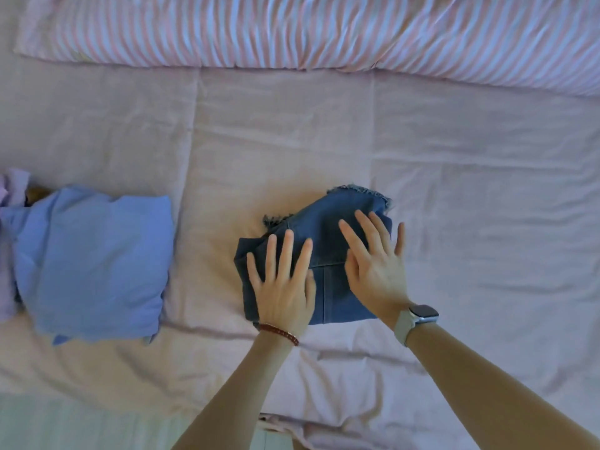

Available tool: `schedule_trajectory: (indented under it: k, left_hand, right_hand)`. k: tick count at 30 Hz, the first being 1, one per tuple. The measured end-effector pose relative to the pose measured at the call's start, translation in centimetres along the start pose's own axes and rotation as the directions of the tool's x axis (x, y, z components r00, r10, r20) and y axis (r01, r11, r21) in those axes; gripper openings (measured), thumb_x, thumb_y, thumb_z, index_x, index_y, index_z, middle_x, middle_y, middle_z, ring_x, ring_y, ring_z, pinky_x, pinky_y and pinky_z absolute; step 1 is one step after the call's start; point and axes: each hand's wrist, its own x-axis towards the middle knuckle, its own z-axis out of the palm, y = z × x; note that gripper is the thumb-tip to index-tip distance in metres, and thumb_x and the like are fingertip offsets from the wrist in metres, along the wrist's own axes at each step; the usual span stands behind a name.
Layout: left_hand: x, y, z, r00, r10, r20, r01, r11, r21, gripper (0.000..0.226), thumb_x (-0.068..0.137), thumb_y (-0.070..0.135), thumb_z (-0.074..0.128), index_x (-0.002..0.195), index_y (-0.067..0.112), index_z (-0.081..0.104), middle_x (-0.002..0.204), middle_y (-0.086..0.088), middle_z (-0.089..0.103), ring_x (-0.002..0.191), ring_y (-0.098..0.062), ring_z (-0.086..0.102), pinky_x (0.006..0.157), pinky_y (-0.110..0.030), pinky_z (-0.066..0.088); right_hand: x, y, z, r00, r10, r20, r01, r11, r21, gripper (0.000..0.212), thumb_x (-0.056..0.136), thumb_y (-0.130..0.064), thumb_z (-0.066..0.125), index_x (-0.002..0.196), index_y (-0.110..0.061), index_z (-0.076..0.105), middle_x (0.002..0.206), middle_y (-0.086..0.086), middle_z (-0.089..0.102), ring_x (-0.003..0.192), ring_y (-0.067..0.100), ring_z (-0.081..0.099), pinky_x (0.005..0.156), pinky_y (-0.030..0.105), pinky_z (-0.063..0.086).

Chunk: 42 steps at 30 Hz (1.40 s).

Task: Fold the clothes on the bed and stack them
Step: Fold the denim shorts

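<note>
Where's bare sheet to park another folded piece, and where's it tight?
Free: the wide sheet right of the denim shorts, up to the striped duvet; also the strip between the shorts and the blue folded garment. Crowded: far left edge, lilac clothes against the blue one. Left hand and right hand press flat on the shorts.

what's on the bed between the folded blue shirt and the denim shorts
Nothing: the head view shows only bare pink sheet between the folded blue shirt and the denim shorts.

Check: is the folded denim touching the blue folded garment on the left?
Apart. The head view shows bare pink sheet between the denim shorts and the blue garment.
</note>
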Motion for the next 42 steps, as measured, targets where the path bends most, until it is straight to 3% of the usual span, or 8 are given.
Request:
schedule_trajectory:
  k: [3, 7, 15, 21, 26, 32, 36, 42]
  left_hand:
    - [0.7, -1.3, 2.7, 0.982, -0.062, 0.179, 0.05, 0.996, 0.07, 0.052, 0.088, 0.038, 0.034, 0.139, 0.03, 0.033, 0.148, -0.008, 0.038, 0.136, -0.034, 0.032, 0.103, -0.066, 0.021]
    - [0.8, -2.3, 5.5, 0.972, -0.11, 0.207, 0.088, 0.99, 0.114, 0.057, 0.085, 0.043, 0.035, 0.141, 0.033, 0.03, 0.149, -0.009, 0.035, 0.136, -0.04, 0.027, 0.101, -0.07, 0.019]
    - [1.7, -2.3, 6.2, 0.958, -0.168, 0.234, 0.146, 0.983, 0.107, 0.06, 0.083, 0.047, 0.034, 0.141, 0.032, 0.029, 0.149, -0.01, 0.035, 0.135, -0.04, 0.022, 0.101, -0.069, 0.021]
    - [1.4, -2.1, 4.4, 0.958, -0.172, 0.23, 0.156, 0.984, 0.086, 0.061, 0.084, 0.045, 0.034, 0.143, 0.03, 0.027, 0.148, -0.011, 0.037, 0.135, -0.04, 0.03, 0.1, -0.068, 0.023]
    - [1.4, -1.9, 4.4, 0.953, -0.17, 0.251, 0.144, 0.983, 0.118, 0.061, 0.085, 0.046, 0.033, 0.143, 0.029, 0.026, 0.148, -0.011, 0.037, 0.134, -0.041, 0.033, 0.101, -0.068, 0.022]
    - [0.4, -2.4, 3.3, 0.904, -0.347, 0.252, 0.358, 0.934, 0.0, 0.061, 0.083, 0.055, 0.033, 0.14, 0.035, 0.037, 0.152, -0.016, 0.025, 0.138, -0.041, 0.025, 0.104, -0.066, 0.02]
    - [-0.5, -3.1, 2.1, 0.828, -0.441, 0.347, 0.512, 0.846, -0.147, 0.071, 0.083, 0.067, 0.039, 0.145, 0.04, 0.021, 0.157, -0.009, 0.008, 0.141, -0.032, 0.016, 0.11, -0.048, 0.025]
    - [-0.2, -3.7, 0.5, 0.787, -0.486, 0.381, 0.617, 0.651, -0.443, 0.085, 0.081, 0.048, 0.063, 0.148, 0.035, 0.011, 0.154, -0.006, 0.012, 0.141, -0.02, 0.018, 0.108, -0.034, 0.03]
  right_hand:
    - [0.5, 0.6, 2.6, 0.984, 0.045, 0.172, -0.031, 0.996, -0.081, 0.046, 0.088, -0.03, 0.042, 0.133, -0.024, 0.049, 0.142, 0.014, 0.043, 0.131, 0.037, 0.038, 0.103, 0.064, 0.024]
    - [0.1, 1.8, 5.8, 0.941, 0.12, 0.318, -0.103, 0.992, -0.072, 0.049, 0.089, -0.041, 0.036, 0.138, -0.032, 0.041, 0.148, 0.011, 0.036, 0.134, 0.041, 0.03, 0.101, 0.066, 0.024]
    - [0.9, 2.3, 6.6, 0.932, 0.123, 0.342, -0.1, 0.991, -0.084, 0.052, 0.089, -0.045, 0.035, 0.139, -0.033, 0.039, 0.149, 0.01, 0.034, 0.135, 0.04, 0.029, 0.101, 0.067, 0.022]
    - [3.1, 2.3, 3.5, 0.956, -0.035, 0.291, 0.077, 0.988, -0.135, 0.051, 0.088, -0.034, 0.038, 0.138, -0.027, 0.043, 0.145, 0.011, 0.04, 0.132, 0.038, 0.036, 0.103, 0.067, 0.019]
    - [5.1, 3.6, 5.4, 0.872, 0.114, 0.476, -0.06, 0.99, -0.127, 0.065, 0.087, -0.05, 0.005, 0.147, -0.031, 0.021, 0.154, 0.005, 0.023, 0.141, 0.026, 0.02, 0.108, 0.058, 0.014]
    - [4.2, 3.7, 3.7, 0.895, 0.203, 0.398, -0.184, 0.979, -0.087, 0.055, 0.095, -0.046, 0.029, 0.144, -0.021, 0.033, 0.15, 0.002, 0.032, 0.137, 0.021, 0.027, 0.102, 0.041, 0.026]
    - [2.1, 2.3, 2.2, 0.839, 0.387, 0.382, -0.46, 0.88, 0.12, 0.049, 0.096, -0.035, 0.041, 0.142, -0.016, 0.037, 0.146, 0.001, 0.037, 0.135, 0.02, 0.029, 0.106, 0.037, 0.028]
    - [-0.6, 1.3, 0.2, 0.681, 0.564, 0.467, -0.731, 0.496, 0.468, 0.059, 0.094, -0.036, 0.05, 0.146, -0.032, 0.022, 0.14, 0.006, 0.033, 0.126, 0.022, 0.038, 0.105, 0.031, 0.031]
